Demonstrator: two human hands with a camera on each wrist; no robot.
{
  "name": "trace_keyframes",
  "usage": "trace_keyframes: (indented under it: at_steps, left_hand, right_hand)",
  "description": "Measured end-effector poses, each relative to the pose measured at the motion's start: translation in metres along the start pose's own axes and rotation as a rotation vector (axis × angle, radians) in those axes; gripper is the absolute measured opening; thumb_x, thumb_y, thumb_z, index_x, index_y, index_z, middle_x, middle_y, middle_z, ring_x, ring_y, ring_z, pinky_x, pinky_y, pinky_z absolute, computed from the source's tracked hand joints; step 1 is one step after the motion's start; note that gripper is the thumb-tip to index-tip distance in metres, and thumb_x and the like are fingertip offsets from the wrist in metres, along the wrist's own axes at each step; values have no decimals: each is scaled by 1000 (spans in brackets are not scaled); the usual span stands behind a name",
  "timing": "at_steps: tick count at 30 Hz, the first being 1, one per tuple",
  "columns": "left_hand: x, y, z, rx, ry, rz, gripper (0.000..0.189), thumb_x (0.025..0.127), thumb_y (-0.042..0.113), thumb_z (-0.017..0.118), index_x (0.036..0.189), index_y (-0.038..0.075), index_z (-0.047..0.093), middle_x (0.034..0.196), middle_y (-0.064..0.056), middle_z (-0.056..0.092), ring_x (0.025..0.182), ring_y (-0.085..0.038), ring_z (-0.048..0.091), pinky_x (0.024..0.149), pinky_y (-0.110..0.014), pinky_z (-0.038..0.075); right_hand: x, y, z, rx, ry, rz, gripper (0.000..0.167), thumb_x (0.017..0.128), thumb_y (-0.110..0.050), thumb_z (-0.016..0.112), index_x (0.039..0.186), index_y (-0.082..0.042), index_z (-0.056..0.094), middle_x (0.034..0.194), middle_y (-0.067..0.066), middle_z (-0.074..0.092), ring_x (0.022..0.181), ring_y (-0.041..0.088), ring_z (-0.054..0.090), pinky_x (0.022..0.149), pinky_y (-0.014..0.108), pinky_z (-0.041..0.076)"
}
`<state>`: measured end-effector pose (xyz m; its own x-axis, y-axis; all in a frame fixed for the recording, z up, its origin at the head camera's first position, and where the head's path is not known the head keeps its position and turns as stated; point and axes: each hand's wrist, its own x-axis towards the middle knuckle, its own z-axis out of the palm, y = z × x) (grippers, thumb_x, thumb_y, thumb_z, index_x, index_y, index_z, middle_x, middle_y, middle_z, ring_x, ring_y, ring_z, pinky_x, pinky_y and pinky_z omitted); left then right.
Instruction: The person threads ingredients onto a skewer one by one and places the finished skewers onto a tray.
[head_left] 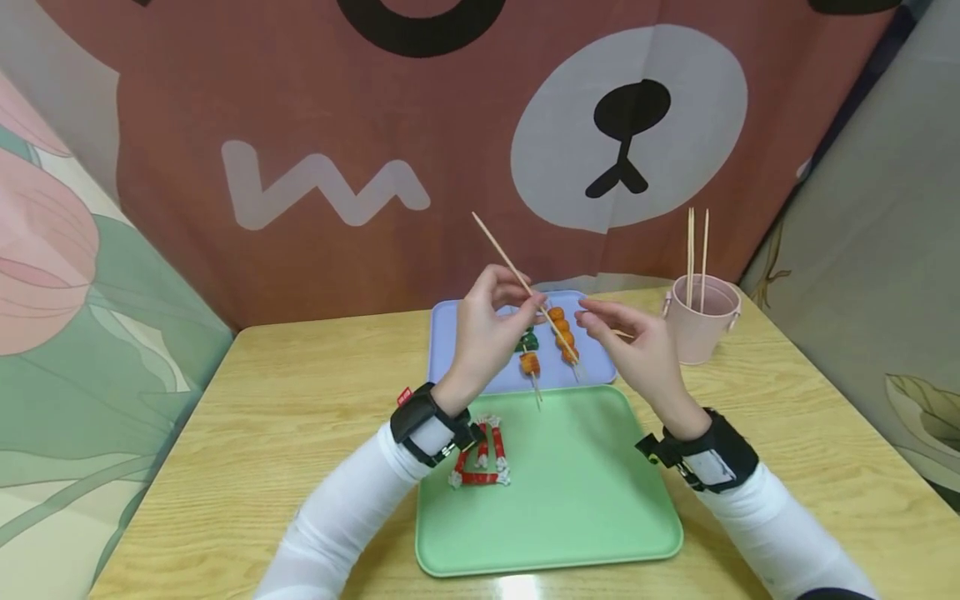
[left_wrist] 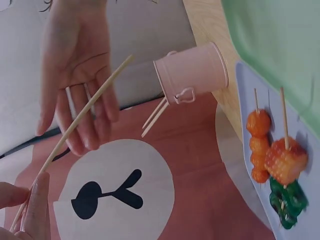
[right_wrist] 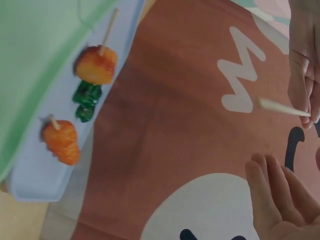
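Note:
My left hand [head_left: 487, 329] pinches a thin wooden skewer [head_left: 504, 252] between thumb and fingers, holding it at a slant above the trays. Facing it, my right hand [head_left: 641, 354] is raised with fingers extended and holds nothing. In the left wrist view the bare stick [left_wrist: 86, 109] crosses in front of the right palm, with no clear contact. Below the hands, on a lavender tray [head_left: 442, 337], lie a skewer of orange balls [head_left: 561, 325] and another with an orange cube [head_left: 529, 363] and green pieces [head_left: 529, 342].
A green tray [head_left: 570, 492] lies nearer me, with several red-wrapped sticks with whitish ends [head_left: 480, 478] on its left. At the back right, a pink bucket [head_left: 693, 333] holds upright wooden skewers [head_left: 691, 250]. A printed bear curtain [head_left: 315, 108] hangs behind the wooden table [head_left: 322, 392].

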<state>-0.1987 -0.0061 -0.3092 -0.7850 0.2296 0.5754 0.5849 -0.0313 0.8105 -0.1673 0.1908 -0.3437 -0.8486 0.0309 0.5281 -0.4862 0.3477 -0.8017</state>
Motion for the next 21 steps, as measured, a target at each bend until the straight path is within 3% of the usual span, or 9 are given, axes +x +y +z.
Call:
trace_keyframes:
  at_steps: [5,12,21]
  left_hand:
    - [-4,4,-2,-96,12,-19,25,87,-4,62,107,-10,47,95,-30,63,89,-39,65,71,-34,59]
    - [-10,-2,-5,-172,80,-28,25,86,-1,65,104,-7,48,93,-27,64,87,-36,65,70,-35,59]
    - [-18,-8,-8,-238,140,-1,26,87,-4,63,104,-12,45,92,-30,62,87,-35,66,71,-39,59]
  right_hand:
    - [-12,7,-2,-53,-71,12,27,87,-4,66,113,0,68,102,19,71,84,-3,66,74,14,53]
    - [-25,10,-5,-72,-153,10,25,84,-6,70,109,-3,71,102,13,72,82,2,68,70,16,54]
    - [-31,7,-7,-54,-178,12,19,83,-7,71,100,-3,74,96,13,73,82,5,70,67,18,56]
